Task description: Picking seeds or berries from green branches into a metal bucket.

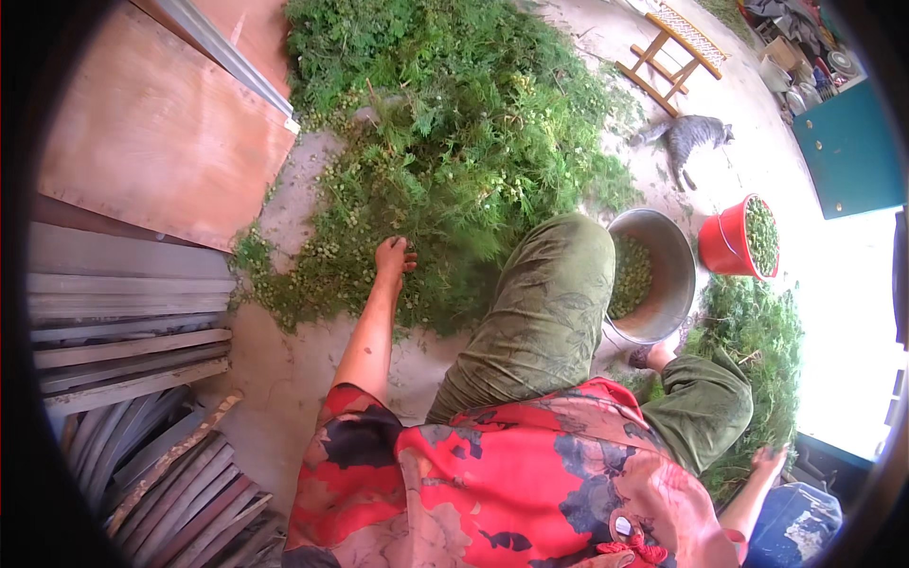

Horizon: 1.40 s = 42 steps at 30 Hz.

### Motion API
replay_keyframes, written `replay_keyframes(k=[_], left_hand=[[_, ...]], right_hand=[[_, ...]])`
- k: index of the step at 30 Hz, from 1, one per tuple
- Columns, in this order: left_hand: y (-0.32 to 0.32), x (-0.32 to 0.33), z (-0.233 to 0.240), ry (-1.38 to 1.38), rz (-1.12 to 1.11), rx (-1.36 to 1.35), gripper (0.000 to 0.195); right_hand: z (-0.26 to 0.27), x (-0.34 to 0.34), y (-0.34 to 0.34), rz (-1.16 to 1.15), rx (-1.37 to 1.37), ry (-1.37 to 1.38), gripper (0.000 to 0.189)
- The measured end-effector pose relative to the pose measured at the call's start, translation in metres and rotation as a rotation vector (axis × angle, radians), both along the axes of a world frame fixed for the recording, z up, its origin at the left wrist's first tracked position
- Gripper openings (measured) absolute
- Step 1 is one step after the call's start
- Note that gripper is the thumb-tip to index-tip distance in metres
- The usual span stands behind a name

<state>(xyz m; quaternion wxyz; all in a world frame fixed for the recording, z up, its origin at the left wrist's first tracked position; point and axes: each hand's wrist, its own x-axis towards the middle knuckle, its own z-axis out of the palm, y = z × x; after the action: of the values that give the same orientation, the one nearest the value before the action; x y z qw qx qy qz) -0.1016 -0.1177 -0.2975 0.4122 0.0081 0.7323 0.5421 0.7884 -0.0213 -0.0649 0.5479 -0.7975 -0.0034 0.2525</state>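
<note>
My left hand (395,257) is at the near edge of a large heap of green conifer branches (490,142), which bear many small pale green cones. Its fingers curl over the foliage, and whether they grip a sprig is unclear. Some greenery just right of it is blurred. Far to the right, my right hand (769,459) is by a smaller pile of cut branches (760,355); what it holds, if anything, cannot be made out. Beside my bent knee, a metal tub (671,284) tilts and contains picked green cones (630,277).
A red bucket (723,245) full of green cones stands past the tub. A grey tabby cat (692,138) lies near a wooden folding stool (675,64). Stacked boards (135,284) and a plywood sheet (163,135) line the left. A blue container (792,525) is behind my right arm.
</note>
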Motion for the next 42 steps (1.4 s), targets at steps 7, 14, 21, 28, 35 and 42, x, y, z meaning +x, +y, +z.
replay_keyframes(k=[7, 14, 21, 28, 35, 42], left_hand=[[0.078, -0.002, -0.077, 0.142, -0.323, -0.044, 0.039], [0.106, -0.007, -0.085, 1.031, -0.741, -0.499, 0.029], [0.092, -0.026, -0.013, 0.962, -0.957, -0.508, 0.024], [0.079, -0.004, 0.128, -0.023, -0.259, 0.435, 0.035], [0.075, 0.079, 0.246, -0.343, -0.279, 0.871, 0.032], [0.088, 0.189, 0.307, -0.455, -0.712, 0.758, 0.03]], right_hand=[[-0.084, 0.022, -0.136, 0.112, 0.046, 0.26, 0.014], [-0.053, -0.045, -0.14, 0.159, -0.037, 0.313, 0.015], [-0.055, -0.042, -0.106, 0.402, 0.071, 0.337, 0.017], [-0.034, -0.033, -0.003, 0.368, 0.32, 0.075, 0.009], [0.066, -0.367, 0.073, 0.892, 0.316, -0.11, 0.021], [0.089, -0.511, 0.026, 2.105, 0.465, -0.31, 0.05]])
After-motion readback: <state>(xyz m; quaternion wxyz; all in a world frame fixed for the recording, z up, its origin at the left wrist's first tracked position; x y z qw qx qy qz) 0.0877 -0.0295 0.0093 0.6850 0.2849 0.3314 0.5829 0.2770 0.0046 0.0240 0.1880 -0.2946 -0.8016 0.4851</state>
